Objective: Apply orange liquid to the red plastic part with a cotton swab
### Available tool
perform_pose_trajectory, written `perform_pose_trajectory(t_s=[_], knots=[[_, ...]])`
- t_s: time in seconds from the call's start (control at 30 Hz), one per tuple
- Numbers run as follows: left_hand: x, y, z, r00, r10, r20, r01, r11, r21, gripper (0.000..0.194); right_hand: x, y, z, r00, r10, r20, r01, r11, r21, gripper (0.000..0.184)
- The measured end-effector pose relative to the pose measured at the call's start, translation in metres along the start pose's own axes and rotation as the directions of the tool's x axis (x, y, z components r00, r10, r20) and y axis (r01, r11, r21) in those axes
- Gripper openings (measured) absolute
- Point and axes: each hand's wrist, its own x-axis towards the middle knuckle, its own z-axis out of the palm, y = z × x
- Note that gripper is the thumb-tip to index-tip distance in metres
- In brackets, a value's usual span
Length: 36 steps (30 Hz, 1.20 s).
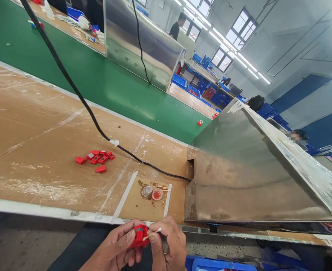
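a red part point(140, 235) is held low in the view, off the near edge of the bench point(41, 150), above the lap. the left hand point(117, 250) is closed round it, thumb pressed on its upper face, fingers curled beneath. a swab point(152, 234) is pinched between thumb and forefinger of the right hand point(168, 244), its tip laid against the part; the remaining fingers are curled in.

on the bench just ahead of the hands, two small cups are set side by side and touching within a taped square: a clear cup point(147, 191) and a red-filled cup point(157, 194), with brown stains about them. a cluster of red pieces point(95, 158) lies further left, well apart from the cups. a black cable point(81, 98) is run across the bench, clipped midway, into a notch in the steel housing point(239, 177) at right. beyond is a green belt point(98, 79), with one small red piece point(200, 122) at its far edge. other people's gloved hands point(84, 22) are seen at the far side.
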Motion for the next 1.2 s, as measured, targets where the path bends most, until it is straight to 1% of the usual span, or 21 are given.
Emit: perform_pose_trajectory(t_s=[0.07, 0.23, 0.3, 0.43, 0.57, 0.73, 0.83, 1.03, 1.2], knots=[[0.0, 0.0, -0.001, 1.0, -0.002, 0.005, 0.002, 1.0, 0.007, 0.062, -0.001, 0.004, 0.0, 1.0, -0.001, 0.004, 0.001, 1.0, -0.015, 0.018], [0.0, -0.001, -0.003, 1.0, -0.008, 0.01, 0.008, 1.0, 0.023, 0.064, 0.001, 0.017, -0.001, 0.987, -0.143, 0.07, 0.144, 0.989, -0.016, 0.02], [0.0, -0.002, -0.004, 1.0, -0.012, 0.012, 0.012, 1.0, 0.028, 0.063, 0.002, 0.02, -0.002, 0.984, -0.157, 0.078, 0.159, 0.987, -0.02, 0.022], [-0.001, -0.001, -0.004, 1.0, -0.015, 0.014, 0.014, 0.999, 0.039, 0.062, 0.0, 0.021, -0.002, 0.99, -0.129, 0.056, 0.131, 0.991, -0.038, 0.023], [-0.001, 0.0, -0.003, 1.0, -0.024, 0.012, 0.023, 0.998, 0.055, 0.064, -0.002, 0.021, -0.002, 0.993, -0.113, 0.038, 0.115, 0.991, -0.067, 0.021], [-0.003, 0.0, -0.002, 0.999, -0.032, 0.007, 0.032, 0.998, 0.053, 0.064, -0.004, 0.02, -0.002, 0.995, -0.092, 0.026, 0.093, 0.994, -0.055, 0.019], [-0.003, 0.0, -0.002, 0.999, -0.042, 0.01, 0.041, 0.998, 0.048, 0.065, -0.003, 0.018, -0.002, 0.999, -0.052, 0.009, 0.053, 0.996, -0.069, 0.018], [-0.002, -0.001, -0.002, 0.998, -0.056, 0.013, 0.055, 0.997, 0.051, 0.066, 0.003, 0.014, 0.0, 0.996, -0.094, -0.009, 0.094, 0.994, -0.059, 0.018], [-0.003, -0.003, -0.001, 0.997, -0.072, 0.003, 0.072, 0.996, 0.043, 0.066, -0.003, 0.01, 0.005, 0.999, 0.024, -0.046, -0.025, 0.999, -0.028, 0.019]])
